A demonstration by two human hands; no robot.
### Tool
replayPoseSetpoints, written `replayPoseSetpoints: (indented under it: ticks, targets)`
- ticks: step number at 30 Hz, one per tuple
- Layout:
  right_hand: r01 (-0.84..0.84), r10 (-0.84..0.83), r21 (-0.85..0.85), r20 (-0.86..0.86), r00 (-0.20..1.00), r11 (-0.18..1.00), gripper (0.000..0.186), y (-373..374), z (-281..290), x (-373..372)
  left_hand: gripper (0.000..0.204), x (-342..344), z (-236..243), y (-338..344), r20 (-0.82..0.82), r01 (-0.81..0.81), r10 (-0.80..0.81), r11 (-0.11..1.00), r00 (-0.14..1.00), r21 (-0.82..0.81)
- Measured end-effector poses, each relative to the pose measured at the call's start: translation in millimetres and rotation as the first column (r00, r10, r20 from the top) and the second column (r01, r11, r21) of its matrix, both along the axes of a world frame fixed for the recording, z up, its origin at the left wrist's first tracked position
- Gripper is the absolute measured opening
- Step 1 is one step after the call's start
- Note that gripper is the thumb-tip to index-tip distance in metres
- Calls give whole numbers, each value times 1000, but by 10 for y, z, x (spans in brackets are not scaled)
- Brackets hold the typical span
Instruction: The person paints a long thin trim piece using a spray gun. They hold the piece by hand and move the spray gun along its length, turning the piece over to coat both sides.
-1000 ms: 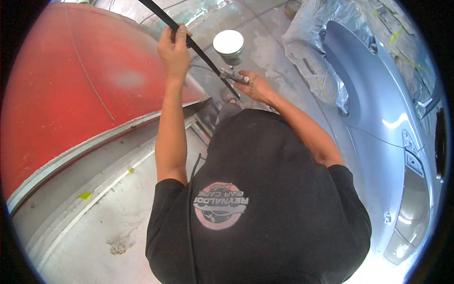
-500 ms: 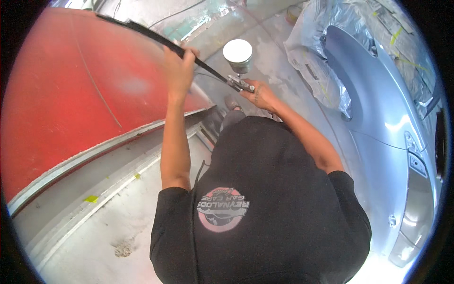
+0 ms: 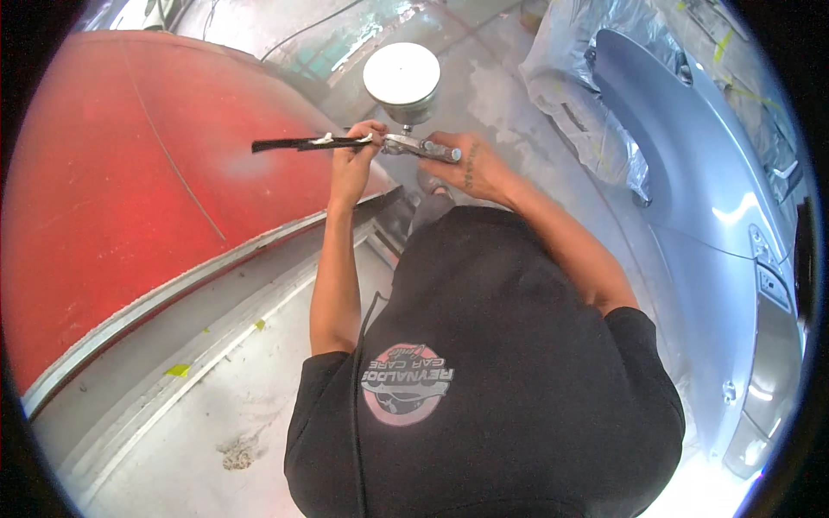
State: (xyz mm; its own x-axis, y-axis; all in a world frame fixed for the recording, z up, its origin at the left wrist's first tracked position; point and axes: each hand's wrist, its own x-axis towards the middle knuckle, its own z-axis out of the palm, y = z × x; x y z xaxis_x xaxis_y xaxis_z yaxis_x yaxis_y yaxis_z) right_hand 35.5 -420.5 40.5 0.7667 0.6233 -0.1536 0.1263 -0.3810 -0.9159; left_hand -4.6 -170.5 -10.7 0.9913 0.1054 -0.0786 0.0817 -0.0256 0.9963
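In front of my body, my right hand (image 3: 473, 166) is closed round the metal body of a spray gun (image 3: 419, 148). Its round cup with a white lid (image 3: 401, 73) stands up beyond the gun. Close beside it, the fingers of my left hand (image 3: 352, 173) are wrapped on a thin black trim strip (image 3: 298, 144). Small white clips sit along the strip, which points left over the red car panel (image 3: 155, 198). The strip's right end lies close by the gun's front; whether they touch I cannot tell.
A light-blue car body panel (image 3: 673, 198) stands at the right, with clear plastic sheeting (image 3: 587, 112) beside it. Below the red panel runs a pale sill with bits of yellow tape (image 3: 177, 370). A dark cable (image 3: 306, 30) crosses the far floor.
The black strip has swung from a long diagonal to nearly level, and white clips now show on it. The spray gun and its cup have moved left and look larger. My hands are closer together.
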Motion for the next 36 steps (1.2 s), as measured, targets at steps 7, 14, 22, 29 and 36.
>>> replayPoseSetpoints:
  ticks: [7,14,22,29,36]
  targets:
    - [-12,12,-6,-4,1000,1000,32,-26,25,-28,11,-110,-11,-36,-56,-8,17,988,998,155]
    - [-16,14,87,20,1000,996,27,1,121,-48,21,-182,-232,2,-17,-101,103,990,995,103]
    - [-105,95,75,122,988,992,30,100,267,-100,21,-305,-238,-68,-173,10,26,979,985,204]
    - [-119,103,79,183,978,990,30,143,286,-148,19,-316,-25,-111,-238,140,-63,935,969,326]
    - [-119,88,100,275,958,988,28,163,289,-177,26,-350,-352,8,-249,138,-52,930,967,341]
